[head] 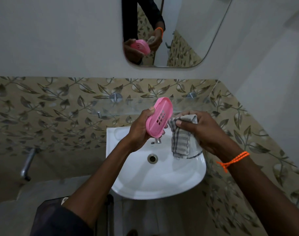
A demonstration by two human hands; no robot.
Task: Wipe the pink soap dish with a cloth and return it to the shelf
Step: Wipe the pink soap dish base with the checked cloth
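The pink soap dish (159,116) stands tilted above the sink (188,181), its long axis running from low near me up toward the glass shelf (188,103) just behind it. My left hand (139,132) grips its lower end, fingers curled round the edge, hollow side with the drain slots facing right. My right hand (201,130) is just beside that face, fingers bunched round the striped cloth (180,142), which hangs down; I judge the cloth goes leftward into the hollow next
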